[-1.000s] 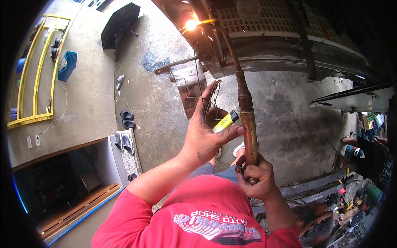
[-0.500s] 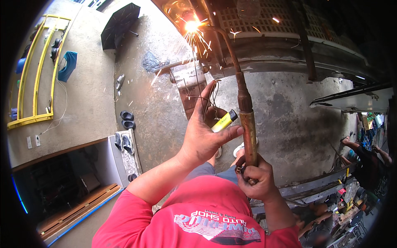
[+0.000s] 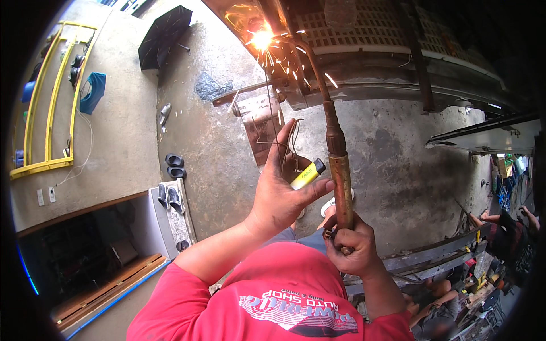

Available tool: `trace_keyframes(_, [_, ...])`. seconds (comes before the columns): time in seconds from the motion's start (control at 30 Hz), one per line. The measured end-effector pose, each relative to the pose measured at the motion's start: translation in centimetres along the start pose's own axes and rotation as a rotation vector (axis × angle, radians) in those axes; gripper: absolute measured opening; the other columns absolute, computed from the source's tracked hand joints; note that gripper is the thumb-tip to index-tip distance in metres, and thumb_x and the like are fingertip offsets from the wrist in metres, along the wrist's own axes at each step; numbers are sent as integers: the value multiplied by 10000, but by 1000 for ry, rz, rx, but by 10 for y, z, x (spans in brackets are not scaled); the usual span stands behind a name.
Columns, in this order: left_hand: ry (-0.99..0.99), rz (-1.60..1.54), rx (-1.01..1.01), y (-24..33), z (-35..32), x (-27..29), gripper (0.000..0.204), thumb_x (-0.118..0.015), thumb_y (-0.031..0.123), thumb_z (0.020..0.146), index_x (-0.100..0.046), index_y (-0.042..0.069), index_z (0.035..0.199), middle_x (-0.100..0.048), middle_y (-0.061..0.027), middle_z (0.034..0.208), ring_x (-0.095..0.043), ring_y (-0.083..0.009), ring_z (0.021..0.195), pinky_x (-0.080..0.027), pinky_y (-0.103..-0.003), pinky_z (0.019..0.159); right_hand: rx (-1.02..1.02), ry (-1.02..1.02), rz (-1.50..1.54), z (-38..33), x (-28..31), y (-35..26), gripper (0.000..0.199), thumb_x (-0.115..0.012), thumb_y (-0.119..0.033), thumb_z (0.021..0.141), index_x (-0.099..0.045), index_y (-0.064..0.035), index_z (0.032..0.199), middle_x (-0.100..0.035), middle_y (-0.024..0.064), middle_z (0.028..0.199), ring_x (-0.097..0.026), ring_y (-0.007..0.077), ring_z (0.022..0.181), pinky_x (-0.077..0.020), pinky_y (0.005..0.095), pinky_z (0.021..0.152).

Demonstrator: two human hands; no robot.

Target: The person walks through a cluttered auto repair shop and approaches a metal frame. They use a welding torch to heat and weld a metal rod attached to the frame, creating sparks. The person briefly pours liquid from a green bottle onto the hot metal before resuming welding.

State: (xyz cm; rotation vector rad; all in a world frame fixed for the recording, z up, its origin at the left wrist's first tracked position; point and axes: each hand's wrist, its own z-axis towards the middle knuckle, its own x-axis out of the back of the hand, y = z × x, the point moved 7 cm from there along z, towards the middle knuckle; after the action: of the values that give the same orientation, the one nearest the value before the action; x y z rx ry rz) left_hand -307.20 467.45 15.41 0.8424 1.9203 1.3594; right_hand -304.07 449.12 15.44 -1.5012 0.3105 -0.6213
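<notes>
In my right hand (image 3: 355, 250) I grip the brass handle of a gas welding torch (image 3: 340, 182), its thin bent neck reaching up to a metal panel (image 3: 239, 12). A bright glow with sparks (image 3: 263, 38) sits at the tip, against the panel. My left hand (image 3: 278, 190) is closed on a yellow lighter (image 3: 305, 175) with a black top. Thin bent wire (image 3: 270, 96) is also held between its fingers, one straight length rising into the glow. The left thumb lies close beside the torch handle. The glow hides the exact spot where tip and wire meet the panel.
A vehicle's underside or body (image 3: 387, 79) spans the top right. Below it stands a rusty metal plate (image 3: 256, 131). Left are an open black umbrella (image 3: 165, 35), slippers (image 3: 175, 165) and a yellow rack (image 3: 51, 113). People (image 3: 438, 304) and clutter are at lower right.
The left hand and lighter have shifted very slightly, and the wire has moved a little. The sparks fan out less widely. The right hand holds the torch in nearly the same place.
</notes>
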Motion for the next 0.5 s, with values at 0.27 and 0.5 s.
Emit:
trace_keyframes(0.27, [-21, 85, 22, 4, -1, -1, 1152, -932, 22, 714, -250, 129, 1637, -583, 2, 1067, -550, -92, 977, -496, -272, 921, -7, 3, 6, -1, 0, 2, 312, -740, 110, 726, -488, -49, 634, -662, 188, 1007, -695, 228, 830, -545, 321, 686])
trace_keyframes(0.5, [-33, 58, -58, -1, 3, 3, 1152, -936, 22, 707, -257, 121, 1634, -593, 0, 1137, -545, -99, 984, -496, -284, 938, -11, -8, -15, -1, 1, 1, 279, -744, 92, 734, -514, -38, 644, -668, 181, 1017, -698, 232, 850, -539, 317, 687])
